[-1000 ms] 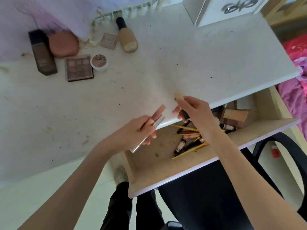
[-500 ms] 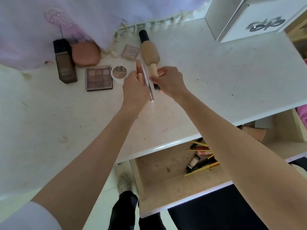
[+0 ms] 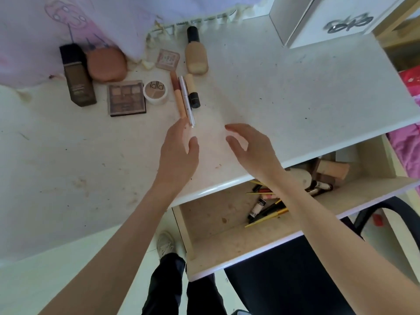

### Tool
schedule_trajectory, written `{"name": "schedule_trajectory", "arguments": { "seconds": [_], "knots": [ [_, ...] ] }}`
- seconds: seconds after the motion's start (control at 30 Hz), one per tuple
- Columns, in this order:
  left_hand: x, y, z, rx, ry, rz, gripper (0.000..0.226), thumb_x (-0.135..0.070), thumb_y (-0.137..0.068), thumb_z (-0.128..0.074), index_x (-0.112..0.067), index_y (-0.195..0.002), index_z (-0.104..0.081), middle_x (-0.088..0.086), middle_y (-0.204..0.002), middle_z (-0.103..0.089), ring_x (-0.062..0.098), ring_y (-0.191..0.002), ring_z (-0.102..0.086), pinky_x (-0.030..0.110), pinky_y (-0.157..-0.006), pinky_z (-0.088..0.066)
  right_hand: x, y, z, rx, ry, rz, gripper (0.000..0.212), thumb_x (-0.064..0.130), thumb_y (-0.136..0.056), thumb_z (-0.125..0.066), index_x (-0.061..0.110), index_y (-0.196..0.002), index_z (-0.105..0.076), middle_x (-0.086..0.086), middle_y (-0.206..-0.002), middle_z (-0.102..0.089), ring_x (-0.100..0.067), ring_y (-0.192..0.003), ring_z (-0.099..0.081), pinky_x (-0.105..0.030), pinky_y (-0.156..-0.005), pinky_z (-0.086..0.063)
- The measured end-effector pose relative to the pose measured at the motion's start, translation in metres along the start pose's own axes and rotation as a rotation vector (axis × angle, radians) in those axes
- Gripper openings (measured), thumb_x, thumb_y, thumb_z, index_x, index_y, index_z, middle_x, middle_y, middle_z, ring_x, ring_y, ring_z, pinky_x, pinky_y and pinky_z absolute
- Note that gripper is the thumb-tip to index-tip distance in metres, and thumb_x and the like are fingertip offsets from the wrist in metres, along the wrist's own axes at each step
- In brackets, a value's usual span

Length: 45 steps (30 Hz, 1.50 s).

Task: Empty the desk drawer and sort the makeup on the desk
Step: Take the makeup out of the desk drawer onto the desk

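Three slim tubes lie side by side on the white desk [image 3: 295,98]: a peach one [image 3: 178,94], a silver one [image 3: 186,100] and a beige black-capped one [image 3: 192,90]. My left hand [image 3: 178,153] hovers just below them, fingers apart, holding nothing. My right hand [image 3: 252,148] is beside it, also open. Behind the tubes lie a beige foundation bottle [image 3: 196,55], a small square compact [image 3: 168,59], a round pot [image 3: 155,92], an eyeshadow palette [image 3: 126,97], a brown compact [image 3: 106,64] and a dark bottle [image 3: 78,76]. The open drawer [image 3: 216,214] holds pencils [image 3: 266,218], small tubes and more.
A white box [image 3: 329,17] stands at the desk's back right. A pale cloth [image 3: 68,26] hangs over the back left. A black chair [image 3: 295,269] stands under the drawer. My legs and a shoe [image 3: 166,244] show below. Pink bedding [image 3: 409,133] lies at right.
Both hands carried the tubes from over the drawer to the desk, laid them beside the round pot, let go and drew back toward me.
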<state>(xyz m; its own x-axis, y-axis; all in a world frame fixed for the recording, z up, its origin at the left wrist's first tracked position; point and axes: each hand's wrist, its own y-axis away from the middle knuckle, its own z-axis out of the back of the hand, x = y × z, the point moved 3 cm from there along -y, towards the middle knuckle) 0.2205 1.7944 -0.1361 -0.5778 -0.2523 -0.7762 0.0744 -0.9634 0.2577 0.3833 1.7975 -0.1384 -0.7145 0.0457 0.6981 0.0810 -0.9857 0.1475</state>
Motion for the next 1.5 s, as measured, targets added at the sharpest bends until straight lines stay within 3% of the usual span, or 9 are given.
{"name": "schedule_trajectory", "arguments": {
  "seconds": [0.1,0.27,0.5,0.63,0.77,0.97,1.13,1.33,1.5],
  "knots": [
    [0.003,0.046,-0.008,-0.128,0.247,-0.029,0.028,-0.014,-0.095,-0.045,-0.023,-0.121,-0.051,-0.007,-0.123,-0.053,-0.006,-0.104,-0.051,0.005,-0.087,-0.036,-0.032,0.051,0.012,-0.049,0.148,0.148,0.031,0.024,-0.091,-0.046,0.009,-0.103,-0.07,-0.006,-0.102,-0.064,-0.016,-0.098,-0.053,-0.032,-0.086,-0.045],
    [0.006,0.109,-0.047,0.116,0.213,-0.228,0.017,-0.013,-0.093,-0.048,-0.022,-0.103,-0.058,-0.014,-0.099,-0.063,-0.001,-0.092,-0.059,0.008,-0.078,-0.043,-0.099,0.111,0.033,0.077,0.226,-0.148,0.026,0.016,-0.096,-0.048,0.01,-0.116,-0.063,-0.004,-0.108,-0.062,-0.019,-0.101,-0.056,-0.021,-0.084,-0.038],
    [0.027,0.104,-0.125,0.488,-0.229,-0.439,0.03,-0.009,-0.093,-0.046,-0.014,-0.121,-0.056,-0.001,-0.115,-0.057,0.008,-0.104,-0.052,0.021,-0.092,-0.044,-0.156,0.117,0.028,0.265,0.367,-0.322,0.031,0.012,-0.094,-0.048,0.009,-0.124,-0.058,-0.009,-0.125,-0.057,-0.028,-0.116,-0.049,-0.036,-0.095,-0.041],
    [0.026,0.083,-0.17,0.558,-0.43,-0.626,0.043,-0.002,-0.085,-0.051,-0.011,-0.127,-0.05,0.009,-0.128,-0.052,0.026,-0.119,-0.047,0.042,-0.103,-0.04,-0.165,0.104,0.016,0.405,0.472,-0.307,0.033,0.016,-0.093,-0.047,0.014,-0.125,-0.056,-0.009,-0.127,-0.054,-0.028,-0.118,-0.047,-0.039,-0.094,-0.044],
    [0.022,0.064,-0.204,0.606,-0.707,-0.607,0.056,-0.011,-0.088,-0.049,-0.014,-0.141,-0.03,0.006,-0.146,-0.03,0.025,-0.134,-0.026,0.044,-0.109,-0.024,-0.173,0.099,0.011,0.506,0.559,-0.284,0.041,0.023,-0.092,-0.05,0.02,-0.133,-0.049,-0.007,-0.134,-0.042,-0.028,-0.124,-0.04,-0.043,-0.098,-0.041],
    [0.013,0.051,-0.228,0.614,-0.928,-0.613,0.039,-0.02,-0.088,-0.041,-0.014,-0.127,-0.041,0.008,-0.128,-0.044,0.027,-0.116,-0.039,0.038,-0.093,-0.029,-0.179,0.097,0.01,0.609,0.615,-0.271,0.042,0.027,-0.09,-0.051,0.021,-0.131,-0.049,-0.006,-0.136,-0.037,-0.027,-0.127,-0.034,-0.047,-0.097,-0.037],
    [0.016,0.057,-0.229,0.578,-1.062,-0.603,0.049,-0.03,-0.084,-0.011,-0.013,-0.109,-0.048,0.008,-0.112,-0.056,0.026,-0.105,-0.046,0.037,-0.088,-0.032,-0.182,0.092,0.008,0.595,0.67,-0.234,0.04,0.024,-0.088,-0.054,0.021,-0.127,-0.052,-0.005,-0.129,-0.045,-0.026,-0.122,-0.04,-0.046,-0.098,-0.03],
    [0.017,0.059,-0.228,0.494,-1.139,-0.564,0.041,-0.044,-0.095,-0.031,-0.012,-0.102,-0.055,0.006,-0.1,-0.059,0.023,-0.095,-0.051,0.033,-0.081,-0.037,-0.178,0.09,0.004,0.606,0.676,-0.192,0.039,0.032,-0.086,-0.057,0.02,-0.123,-0.057,-0.003,-0.13,-0.046,-0.025,-0.123,-0.038,-0.042,-0.097,-0.029],
    [0.028,0.06,-0.202,0.575,-1.186,-0.485,0.029,-0.011,-0.067,-0.067,-0.008,-0.094,-0.057,0.007,-0.092,-0.059,0.024,-0.089,-0.055,0.032,-0.077,-0.041,-0.173,0.096,-0.013,0.671,0.693,-0.151,0.036,0.023,-0.092,-0.045,0.019,-0.127,-0.054,-0.004,-0.137,-0.042,-0.027,-0.129,-0.033,-0.043,-0.098,-0.029]
  ]
}}
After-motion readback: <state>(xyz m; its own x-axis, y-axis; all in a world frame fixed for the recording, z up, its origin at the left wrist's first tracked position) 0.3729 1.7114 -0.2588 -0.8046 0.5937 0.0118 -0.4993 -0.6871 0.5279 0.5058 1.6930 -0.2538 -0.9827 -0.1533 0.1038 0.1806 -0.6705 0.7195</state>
